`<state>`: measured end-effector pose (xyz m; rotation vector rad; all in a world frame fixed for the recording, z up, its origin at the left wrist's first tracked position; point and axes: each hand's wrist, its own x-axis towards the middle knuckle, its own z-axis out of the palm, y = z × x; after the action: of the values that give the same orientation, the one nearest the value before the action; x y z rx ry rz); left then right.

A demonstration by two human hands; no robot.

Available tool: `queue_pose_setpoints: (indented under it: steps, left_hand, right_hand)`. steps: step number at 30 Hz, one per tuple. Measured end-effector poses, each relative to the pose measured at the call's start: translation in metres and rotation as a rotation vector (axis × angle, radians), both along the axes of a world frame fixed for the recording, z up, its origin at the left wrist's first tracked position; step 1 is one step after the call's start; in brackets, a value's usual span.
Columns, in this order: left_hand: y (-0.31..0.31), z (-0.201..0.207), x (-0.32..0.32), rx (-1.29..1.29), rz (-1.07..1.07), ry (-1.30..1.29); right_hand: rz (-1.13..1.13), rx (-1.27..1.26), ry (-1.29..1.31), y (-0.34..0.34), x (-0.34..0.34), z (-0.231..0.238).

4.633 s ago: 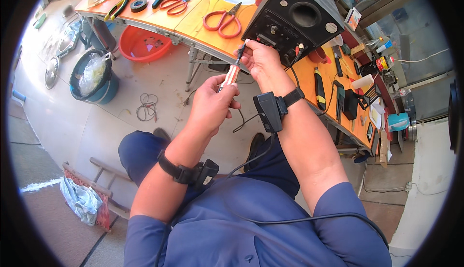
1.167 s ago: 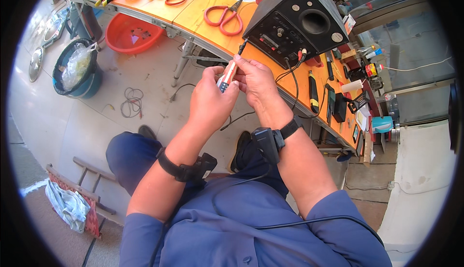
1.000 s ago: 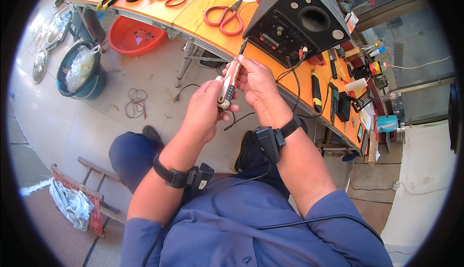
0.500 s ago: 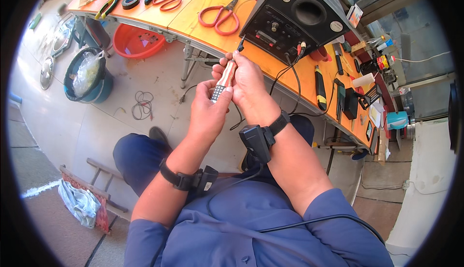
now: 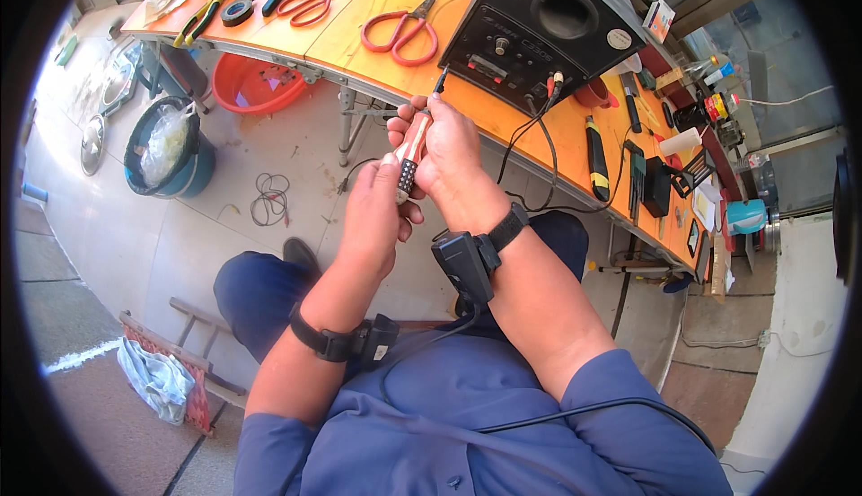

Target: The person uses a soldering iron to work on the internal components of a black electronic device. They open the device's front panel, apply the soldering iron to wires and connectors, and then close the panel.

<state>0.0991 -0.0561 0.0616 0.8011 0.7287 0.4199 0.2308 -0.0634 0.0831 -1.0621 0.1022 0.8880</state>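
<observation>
Both my hands hold what looks like a screwdriver (image 5: 413,143) with a red-and-cream striped handle and a dark dotted grip at its lower end. My left hand (image 5: 373,200) has its thumb and fingers round the dotted end. My right hand (image 5: 453,149) closes on the upper end. A slim black piece (image 5: 441,80) sticks up past the right fingertips; whether it belongs to the screwdriver or is a separate piece, I cannot tell. Just beyond stands a black speaker (image 5: 539,38) with its panel of sockets facing me and cables plugged in.
Red-handled scissors (image 5: 400,31), pliers (image 5: 208,7) and black tape (image 5: 238,12) lie on the orange table (image 5: 346,52). A yellow-black utility knife (image 5: 596,159) rests at the right. Below are a red basin (image 5: 256,92), a lined bucket (image 5: 171,150) and a coiled cable (image 5: 269,198). Cables hang off the table edge.
The screwdriver has turned in my hands and sits slightly further left. My left thumb has slid up the dotted grip, and some left fingers now show beneath it. The whole view has shifted a little.
</observation>
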Motion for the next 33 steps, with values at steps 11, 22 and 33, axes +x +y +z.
queue_pose_setpoints:
  steps: [11, 22, 33]
  left_hand:
    - [0.003, 0.019, -0.007, -0.026, -0.055, -0.001]
    - [-0.002, 0.018, -0.007, 0.191, -0.024, 0.061]
    - [-0.002, 0.015, -0.008, 0.822, -0.054, 0.287]
  right_hand:
    - [-0.004, 0.046, 0.002, 0.001, 0.001, 0.000]
    - [0.006, 0.043, 0.044, 0.004, 0.002, 0.006]
    - [0.021, 0.055, 0.066, 0.000, 0.003, 0.004]
